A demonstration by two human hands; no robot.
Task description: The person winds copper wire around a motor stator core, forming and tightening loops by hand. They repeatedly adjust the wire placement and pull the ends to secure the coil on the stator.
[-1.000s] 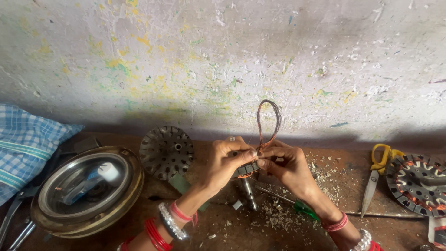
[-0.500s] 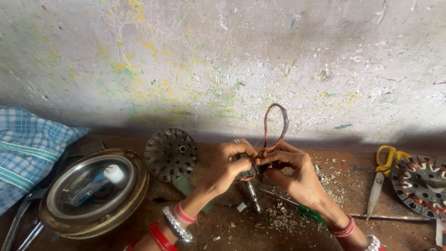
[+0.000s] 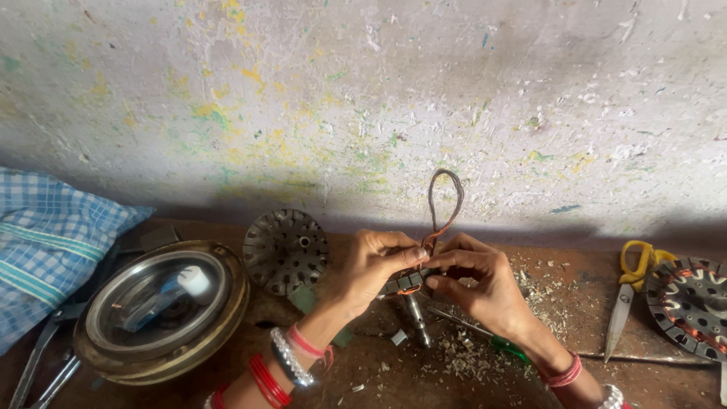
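Observation:
My left hand (image 3: pixel 376 266) and my right hand (image 3: pixel 480 286) meet over the brown work surface, both pinching a loop of copper wire (image 3: pixel 444 201) that stands up above my fingers. Under the fingers sits a small dark stator core (image 3: pixel 401 285) with a metal shaft (image 3: pixel 416 318) pointing down toward me. The wire's lower end runs into the core between my thumbs. Red and silver bangles ring both wrists.
A round metal fan housing (image 3: pixel 159 312) lies at left beside a blue checked cloth (image 3: pixel 45 242) and pliers (image 3: pixel 38 371). A dark slotted rotor disc (image 3: pixel 285 250) leans near the wall. Yellow-handled scissors (image 3: pixel 630 288), a wound stator (image 3: pixel 693 303), a green-handled screwdriver (image 3: pixel 485 337) and scraps lie at right.
Both hands with the wire loop and core have drifted slightly right and up in the view. The loop stays upright between my fingers.

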